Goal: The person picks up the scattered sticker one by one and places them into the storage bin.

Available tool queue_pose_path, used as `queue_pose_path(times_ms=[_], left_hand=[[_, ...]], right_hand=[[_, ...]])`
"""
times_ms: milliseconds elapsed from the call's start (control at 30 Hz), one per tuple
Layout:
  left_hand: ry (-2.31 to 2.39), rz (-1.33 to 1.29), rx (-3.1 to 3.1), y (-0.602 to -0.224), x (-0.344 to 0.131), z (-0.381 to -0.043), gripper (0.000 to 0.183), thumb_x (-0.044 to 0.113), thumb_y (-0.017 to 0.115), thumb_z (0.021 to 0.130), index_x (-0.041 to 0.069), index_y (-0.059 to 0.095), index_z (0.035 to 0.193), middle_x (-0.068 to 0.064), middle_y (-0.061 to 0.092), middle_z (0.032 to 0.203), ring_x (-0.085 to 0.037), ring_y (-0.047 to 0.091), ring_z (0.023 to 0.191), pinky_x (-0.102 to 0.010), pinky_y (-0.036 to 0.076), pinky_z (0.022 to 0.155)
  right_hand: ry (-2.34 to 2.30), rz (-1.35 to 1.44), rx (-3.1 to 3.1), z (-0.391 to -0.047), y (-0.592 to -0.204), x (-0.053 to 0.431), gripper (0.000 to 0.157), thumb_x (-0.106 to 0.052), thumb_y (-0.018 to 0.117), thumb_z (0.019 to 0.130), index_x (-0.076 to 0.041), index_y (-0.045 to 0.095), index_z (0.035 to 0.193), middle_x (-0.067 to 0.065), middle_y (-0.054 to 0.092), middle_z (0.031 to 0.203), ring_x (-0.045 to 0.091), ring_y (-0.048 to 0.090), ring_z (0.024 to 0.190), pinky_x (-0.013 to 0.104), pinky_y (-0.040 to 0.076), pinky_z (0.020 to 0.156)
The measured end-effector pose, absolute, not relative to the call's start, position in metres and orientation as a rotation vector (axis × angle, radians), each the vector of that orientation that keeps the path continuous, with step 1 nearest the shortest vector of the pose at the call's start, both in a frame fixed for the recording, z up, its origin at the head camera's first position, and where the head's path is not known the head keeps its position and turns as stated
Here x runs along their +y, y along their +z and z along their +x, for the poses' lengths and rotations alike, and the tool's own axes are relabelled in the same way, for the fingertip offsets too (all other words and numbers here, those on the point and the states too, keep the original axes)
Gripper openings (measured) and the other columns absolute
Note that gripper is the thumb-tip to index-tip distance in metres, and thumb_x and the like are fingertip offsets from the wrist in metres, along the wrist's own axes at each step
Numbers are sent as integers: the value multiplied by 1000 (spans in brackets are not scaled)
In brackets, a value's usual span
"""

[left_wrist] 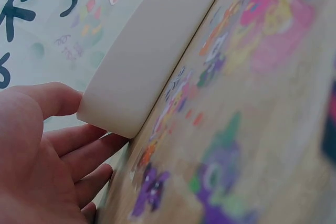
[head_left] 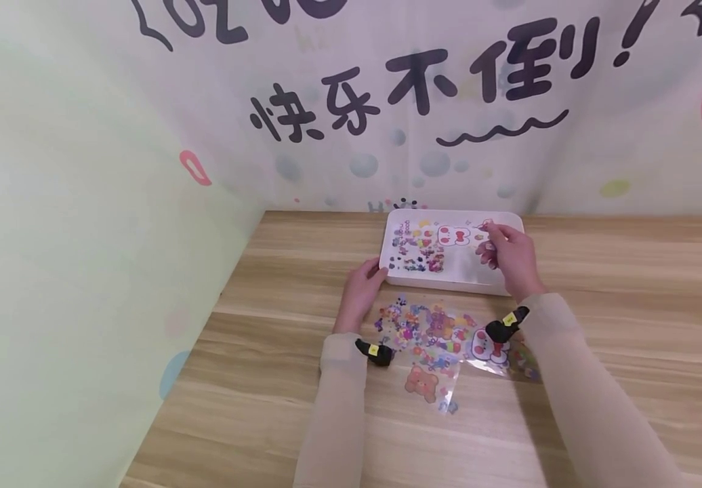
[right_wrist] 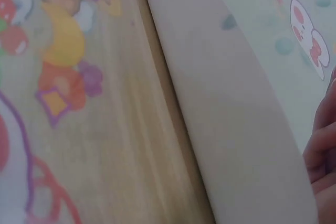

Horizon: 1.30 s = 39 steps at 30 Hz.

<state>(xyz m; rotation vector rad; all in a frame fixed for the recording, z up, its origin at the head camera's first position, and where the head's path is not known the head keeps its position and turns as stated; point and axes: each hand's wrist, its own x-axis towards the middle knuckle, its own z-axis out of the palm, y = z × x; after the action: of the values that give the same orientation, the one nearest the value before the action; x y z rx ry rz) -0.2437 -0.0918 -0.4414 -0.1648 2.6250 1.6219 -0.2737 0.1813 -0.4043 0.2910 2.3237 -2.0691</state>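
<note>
A white rounded box [head_left: 461, 269] lies on the wooden table, with several small colourful stickers [head_left: 415, 257] on its left part. A bunny sticker with a red bow [head_left: 453, 236] sits near the middle of its top. My left hand [head_left: 362, 288] holds the box's front left corner; in the left wrist view, the thumb lies on the rim and fingertips touch the side. Above the box's right part, the right hand [head_left: 512, 256] pinches a small pinkish sticker [head_left: 486, 223] with thumb and forefinger. The right wrist view catches only some curled fingers [right_wrist: 324, 150] at its edge.
Clear sticker sheets [head_left: 430, 332] with bears, bunnies and flowers lie between my forearms, in front of the box. One bear sticker [head_left: 421, 383] is nearest me. A printed cloth [head_left: 339, 163] hangs right behind the box, and a pale wall [head_left: 83, 271] borders the table's left.
</note>
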Motion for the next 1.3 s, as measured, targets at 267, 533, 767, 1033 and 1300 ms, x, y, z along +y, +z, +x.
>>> queue_pose_path(times_ms=[267,533,767,1033,1300], left_hand=[[1602,-174,2641,-443,-94,-244,46,41,49,88,23,46,130,3,49,129,-16,41,120,-37,31,100],[1598,-179,2633,-442,-93,-244,45,42,48,88,25,47,130,5,49,129,-14,41,120,-35,33,99],[1607,-178,2631,-442,-93,-244,45,41,49,88,24,47,130,4,49,129,-14,41,120,-35,32,99],[1609,-181,2632,-443,-92,-244,45,41,49,88,24,47,130,4,49,129,-14,41,120,-35,32,99],[1610,-188,2622,-443,-92,-244,46,42,49,88,25,46,130,5,48,130,-14,41,120,-35,32,99]], right_hand=[[-2064,364,2337,-278,-413,180,57,-56,46,81,-15,53,121,3,58,78,12,53,59,20,46,54],[-2013,365,2427,-279,-414,179,54,-55,44,83,-17,55,120,0,50,66,11,46,51,21,42,46],[-1992,343,2472,-280,-415,178,54,-54,42,84,-16,53,121,3,50,68,11,46,52,22,41,45],[-1907,332,2494,-280,-416,178,55,-56,40,84,-17,53,120,3,50,71,12,47,55,22,42,49],[-1818,311,2504,-279,-417,178,53,-55,39,86,-17,53,120,6,53,76,15,49,60,24,45,54]])
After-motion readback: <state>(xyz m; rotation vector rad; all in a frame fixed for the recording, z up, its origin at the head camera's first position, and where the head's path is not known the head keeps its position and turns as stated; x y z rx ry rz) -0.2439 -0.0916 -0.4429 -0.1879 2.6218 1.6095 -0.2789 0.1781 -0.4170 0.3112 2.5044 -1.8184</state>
